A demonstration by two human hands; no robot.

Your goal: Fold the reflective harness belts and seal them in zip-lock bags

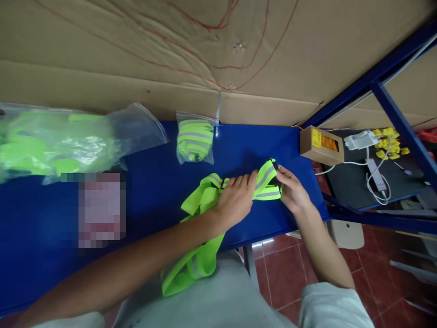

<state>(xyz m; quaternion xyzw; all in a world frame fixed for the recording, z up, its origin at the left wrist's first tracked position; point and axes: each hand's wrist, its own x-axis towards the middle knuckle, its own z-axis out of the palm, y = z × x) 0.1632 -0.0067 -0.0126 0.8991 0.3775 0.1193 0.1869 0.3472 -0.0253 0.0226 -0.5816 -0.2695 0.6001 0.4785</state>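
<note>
A neon-yellow strap with grey reflective stripes lies across the blue table's front part, one loop hanging over the edge against the shirt. My left hand is closed over its middle, fingers together, just right of a small black slider. At the strap's right end my right hand pinches a black buckle piece, partly hidden by the fingers. Between the two hands the strap forms a folded loop.
Behind stands a clear bag with a rolled striped strap. Larger bags of neon material lie at the left, above a blurred pinkish item. At the right are a cardboard box, a dark shelf with cables, yellow pieces and a blue frame.
</note>
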